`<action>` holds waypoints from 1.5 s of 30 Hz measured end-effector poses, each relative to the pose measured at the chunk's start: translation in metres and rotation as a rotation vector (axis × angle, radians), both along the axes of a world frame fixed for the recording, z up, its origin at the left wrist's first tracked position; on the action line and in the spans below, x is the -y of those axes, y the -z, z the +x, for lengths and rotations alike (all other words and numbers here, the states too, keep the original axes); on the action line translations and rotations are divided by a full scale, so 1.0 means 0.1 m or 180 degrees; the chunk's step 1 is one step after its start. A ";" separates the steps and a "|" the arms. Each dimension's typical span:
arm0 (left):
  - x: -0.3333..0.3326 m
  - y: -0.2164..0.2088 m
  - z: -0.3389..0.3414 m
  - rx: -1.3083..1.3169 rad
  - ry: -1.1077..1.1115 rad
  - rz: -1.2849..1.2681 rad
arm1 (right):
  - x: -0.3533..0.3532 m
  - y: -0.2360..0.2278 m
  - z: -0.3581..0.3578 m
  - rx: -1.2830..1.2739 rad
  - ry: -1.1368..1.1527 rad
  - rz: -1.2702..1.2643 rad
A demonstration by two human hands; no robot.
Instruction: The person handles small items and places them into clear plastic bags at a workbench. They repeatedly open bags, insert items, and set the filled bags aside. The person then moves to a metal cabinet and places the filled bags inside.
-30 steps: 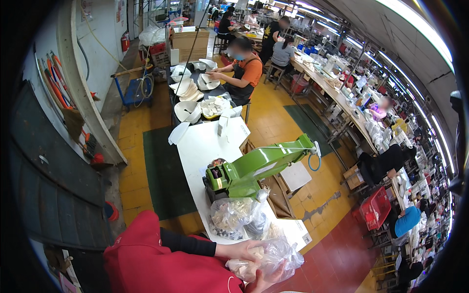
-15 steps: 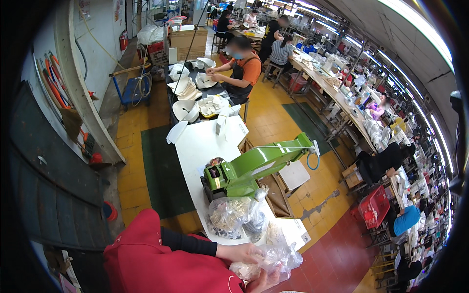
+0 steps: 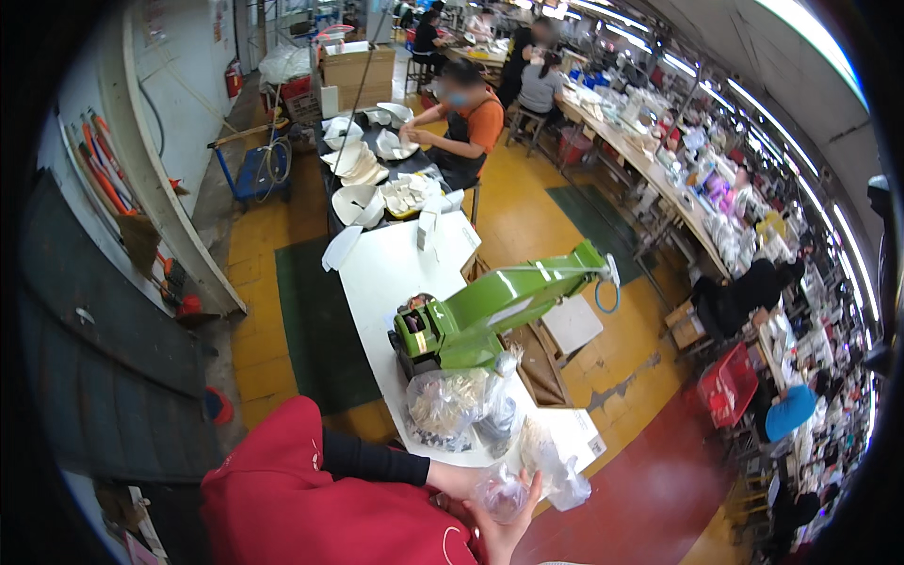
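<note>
Both my hands are on a small, rounded clear plastic bag [image 3: 502,492] at the near end of the white table. My left hand [image 3: 454,478] reaches in from the left under a black sleeve. Its fingers are mostly hidden behind the bag. From below, my right hand [image 3: 505,535] curves round the bag's near right side, thumb and fingers against the plastic. What the bag contains is blurred. Just right of it, another translucent bag [image 3: 563,482] with pale contents hangs at the table's edge.
A green swing-arm press [image 3: 508,301] stands on the white table [image 3: 363,292]. Several filled plastic bags [image 3: 447,405] sit in front of it. Beyond, a co-worker in orange [image 3: 485,127] handles white shaped pieces. A red crate [image 3: 728,384] stands to the right.
The loose, spread plastic between my hands is now a compact rounded bag held closer to me. My right hand has come up round it. The view has shifted slightly.
</note>
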State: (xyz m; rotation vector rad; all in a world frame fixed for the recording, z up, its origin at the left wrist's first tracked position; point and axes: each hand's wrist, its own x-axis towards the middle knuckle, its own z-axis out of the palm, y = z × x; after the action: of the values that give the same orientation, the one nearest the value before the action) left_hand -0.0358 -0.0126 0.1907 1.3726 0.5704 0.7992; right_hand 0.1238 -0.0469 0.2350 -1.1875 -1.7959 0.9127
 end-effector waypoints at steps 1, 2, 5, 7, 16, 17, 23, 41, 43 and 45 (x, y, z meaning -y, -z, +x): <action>-0.04 -0.13 -0.02 -0.0313 0.0208 -0.0024 | 0.03 0.08 0.02 -0.0245 0.0075 -0.0058; -0.13 -0.40 -0.07 -0.0625 0.0531 -0.0080 | 0.08 0.15 0.05 -0.0518 0.0229 -0.0105; 0.01 -0.05 0.08 -0.0912 -0.0131 0.1525 | 0.13 0.21 -0.01 -0.0730 0.0409 0.0500; 0.07 -0.20 0.09 -0.1005 -0.0264 0.1116 | 0.20 0.23 -0.05 -0.0859 0.0682 0.0166; -0.02 -0.32 -0.23 -0.0335 -0.0705 0.1000 | 0.16 0.12 -0.07 -0.1412 0.1698 -0.0089; -0.01 -0.25 -0.40 -0.1152 -0.1116 0.1139 | 0.14 0.12 -0.04 -0.1580 0.1889 -0.0259; 0.02 0.38 -1.01 -0.4060 -0.2921 0.1142 | -0.10 0.19 0.06 -0.2452 0.2374 -0.0494; 0.53 -0.80 -1.82 -0.1335 -0.3366 0.1290 | -1.57 0.60 -1.21 0.0990 -0.0424 0.0744; 0.54 -0.93 -1.83 -0.1446 -0.3243 0.1313 | -1.57 1.00 -1.23 0.1805 -0.0541 0.0065; 0.54 -0.96 -1.79 -0.1466 -0.3186 0.1478 | -1.53 1.17 -1.20 0.2409 -0.0377 -0.0373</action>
State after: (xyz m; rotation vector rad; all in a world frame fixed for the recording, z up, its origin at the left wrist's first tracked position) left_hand -0.2152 -0.0670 0.2871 1.6966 1.5749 1.4829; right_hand 0.0042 0.1058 0.1183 -1.6617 -2.4466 0.6777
